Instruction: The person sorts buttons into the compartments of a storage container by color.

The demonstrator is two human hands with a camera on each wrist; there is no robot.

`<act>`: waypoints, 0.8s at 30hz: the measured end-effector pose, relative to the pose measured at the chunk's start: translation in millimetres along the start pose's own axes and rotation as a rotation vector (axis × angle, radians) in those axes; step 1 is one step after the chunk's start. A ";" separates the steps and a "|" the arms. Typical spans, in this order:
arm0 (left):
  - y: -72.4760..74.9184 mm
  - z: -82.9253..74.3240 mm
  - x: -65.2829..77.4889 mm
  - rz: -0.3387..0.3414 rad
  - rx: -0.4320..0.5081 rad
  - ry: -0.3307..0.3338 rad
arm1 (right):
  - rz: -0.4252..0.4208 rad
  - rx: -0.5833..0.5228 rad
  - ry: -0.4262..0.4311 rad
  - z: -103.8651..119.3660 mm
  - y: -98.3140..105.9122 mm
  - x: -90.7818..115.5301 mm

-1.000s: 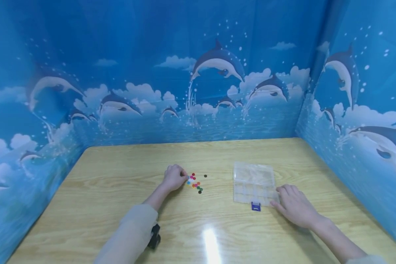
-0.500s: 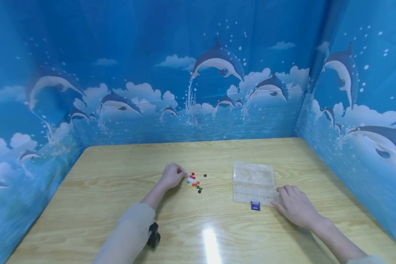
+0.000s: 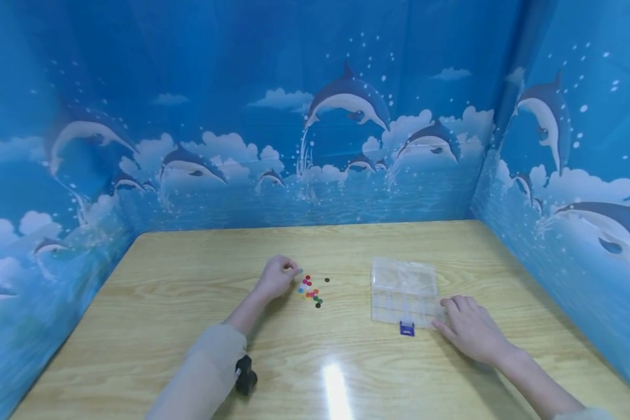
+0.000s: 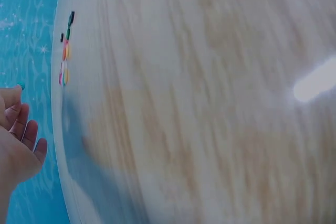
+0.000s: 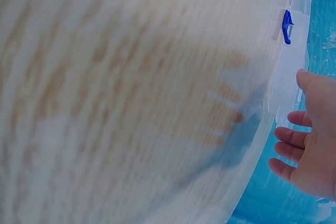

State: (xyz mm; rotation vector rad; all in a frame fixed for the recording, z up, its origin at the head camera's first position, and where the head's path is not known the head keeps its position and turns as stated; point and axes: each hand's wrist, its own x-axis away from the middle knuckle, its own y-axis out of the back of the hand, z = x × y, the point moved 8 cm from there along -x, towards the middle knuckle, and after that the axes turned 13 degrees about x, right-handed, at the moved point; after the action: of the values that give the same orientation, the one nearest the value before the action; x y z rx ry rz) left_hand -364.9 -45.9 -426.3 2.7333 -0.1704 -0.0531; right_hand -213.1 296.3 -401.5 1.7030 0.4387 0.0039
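Observation:
My left hand (image 3: 276, 277) is raised a little above the table, left of a loose cluster of small round coloured buttons (image 3: 312, 294). Between thumb and forefinger it pinches one teal button (image 4: 21, 85), while its other fingers are loosely bent in the left wrist view. A clear plastic compartment box (image 3: 403, 291) lies to the right of the buttons, its blue latch (image 3: 406, 328) toward the near side. My right hand (image 3: 469, 328) is at the box's right edge with relaxed fingers. In the right wrist view its thumb is close to the box; firm contact cannot be made out.
One dark button (image 3: 326, 280) lies apart from the cluster, toward the box. The wood-grain table (image 3: 178, 274) is bordered at the back and sides by a blue dolphin-print curtain (image 3: 231, 198). Light glares off the near part of the tabletop.
My left hand has shifted slightly away from me, off the edge of the cluster, with the teal button now visible at its fingertips. My right hand and the box stay where they were.

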 end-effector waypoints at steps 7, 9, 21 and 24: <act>-13.0 -11.1 4.9 0.028 0.037 -0.048 | -0.020 0.011 0.012 1.6 2.1 1.0; -17.1 -13.3 6.0 0.039 0.039 -0.055 | -0.018 0.011 0.013 1.7 1.8 1.2; -43.1 -35.6 17.6 0.145 0.056 -0.097 | 0.001 -0.010 0.008 0.5 -0.1 1.9; -49.4 -38.1 20.0 0.171 0.051 -0.096 | 0.020 -0.024 0.000 0.2 -0.6 2.2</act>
State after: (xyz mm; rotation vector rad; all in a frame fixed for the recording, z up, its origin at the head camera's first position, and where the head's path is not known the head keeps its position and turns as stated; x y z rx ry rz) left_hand -337.3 11.5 -411.0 2.7567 -0.4377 -0.1335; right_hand -211.2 296.8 -402.6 1.6837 0.4206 0.0234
